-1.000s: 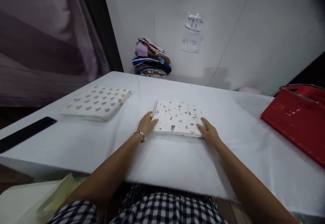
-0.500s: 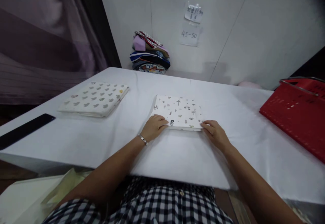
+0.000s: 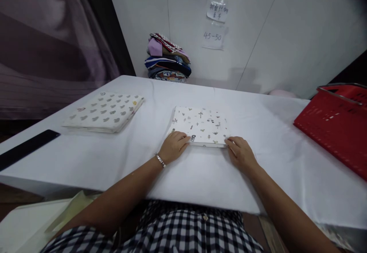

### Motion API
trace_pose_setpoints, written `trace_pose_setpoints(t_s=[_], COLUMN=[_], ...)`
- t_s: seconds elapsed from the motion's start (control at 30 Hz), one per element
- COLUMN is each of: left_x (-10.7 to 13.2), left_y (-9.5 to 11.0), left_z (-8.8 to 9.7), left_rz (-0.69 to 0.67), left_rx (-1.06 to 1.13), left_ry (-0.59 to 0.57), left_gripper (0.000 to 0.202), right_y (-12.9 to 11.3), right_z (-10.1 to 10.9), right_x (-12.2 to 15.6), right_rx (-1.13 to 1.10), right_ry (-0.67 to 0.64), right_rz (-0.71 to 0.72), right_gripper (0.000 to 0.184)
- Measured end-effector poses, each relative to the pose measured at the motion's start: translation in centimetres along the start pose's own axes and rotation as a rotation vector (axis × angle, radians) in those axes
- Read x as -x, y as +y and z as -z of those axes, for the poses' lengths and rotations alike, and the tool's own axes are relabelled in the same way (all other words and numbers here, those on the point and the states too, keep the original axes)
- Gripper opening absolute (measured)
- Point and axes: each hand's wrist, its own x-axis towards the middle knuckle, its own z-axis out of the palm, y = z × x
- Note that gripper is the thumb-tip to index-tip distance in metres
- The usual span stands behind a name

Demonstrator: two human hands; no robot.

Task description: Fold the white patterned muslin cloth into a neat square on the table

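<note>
A folded white cloth (image 3: 200,124), printed with small scattered motifs, lies flat on the white-covered table (image 3: 206,180) in front of the person, its near edge running between the two hands. The left hand (image 3: 173,146), a silver bracelet (image 3: 159,160) at its wrist, rests with bent fingers over the near left corner, thumb and forefinger reaching a little way inward along that edge. The right hand (image 3: 242,153) touches the near right corner with its fingertips, the palm outside the cloth. Most of the printed top extends beyond both hands, toward the far side, uncovered by fingers. Whether either hand actually pinches the layers or only presses on them, I cannot tell, since the undersides of the corners are hidden. Well apart to the left lies a second folded cloth (image 3: 103,112) with grey motifs; a red basket (image 3: 335,126) stands at the right.
</note>
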Motion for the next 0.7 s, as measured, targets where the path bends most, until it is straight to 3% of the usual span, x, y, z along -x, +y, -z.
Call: trace_pose_setpoints(t_s=[0.13, 0.3, 0.5, 0.7], left_x=[-0.2, -0.5, -1.1, -2.5], left_y=[0.3, 0.2, -0.1, -0.2], left_z=[-0.3, -0.7, -0.8, -0.1], left_rz=[-0.028, -0.049, -0.083, -0.060], left_rx=[-0.012, -0.058, -0.080, -0.154], left_ry=[-0.051, -0.034, 0.084, 0.230], left_gripper=[0.029, 0.025, 0.020, 0.018], right_y=[-0.2, 0.0, 0.6, 1.1], right_z=[-0.3, -0.9, -0.5, 0.7], right_x=[-0.2, -0.5, -1.8, -4.4], right_rx=[0.008, 0.052, 0.047, 0.103], right_ry=[0.003, 0.008, 0.041, 0.198], right_rz=[0.078, 0.045, 0.090, 0.098], right_gripper=[0.036, 0.031, 0.029, 0.026])
